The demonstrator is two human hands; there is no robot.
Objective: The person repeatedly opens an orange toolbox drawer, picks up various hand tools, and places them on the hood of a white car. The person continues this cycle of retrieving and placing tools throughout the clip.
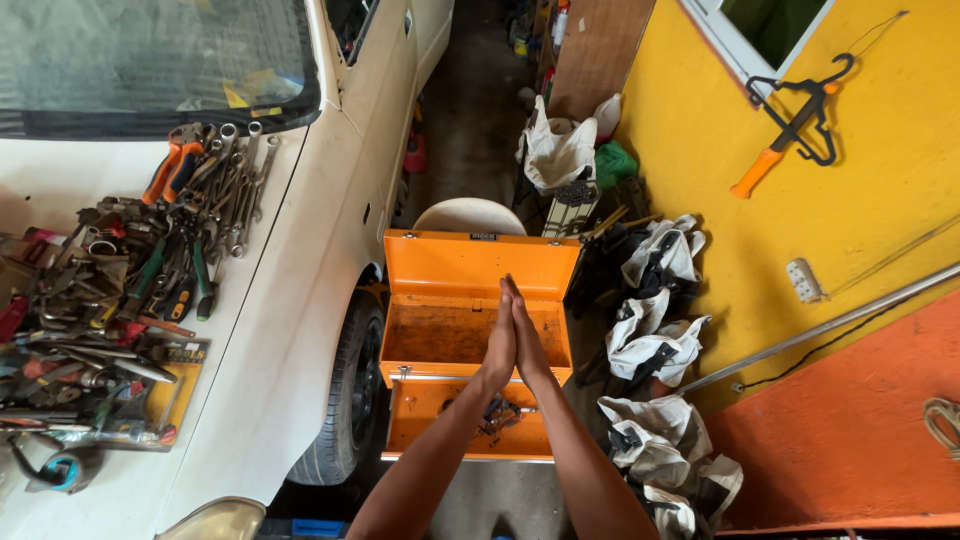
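Above one open orange toolbox (470, 330), two empty hands (513, 335), flat palm to palm, beside one white car (300, 300).

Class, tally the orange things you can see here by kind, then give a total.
Orange toolbox: 1
Orange-handled pliers: 1
Orange-handled tool hanging on the wall: 1
Total: 3

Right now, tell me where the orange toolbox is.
In the head view, the orange toolbox stands open at centre, on the floor beside the white car's front wheel, directly beneath the pressed-together left hand and right hand.
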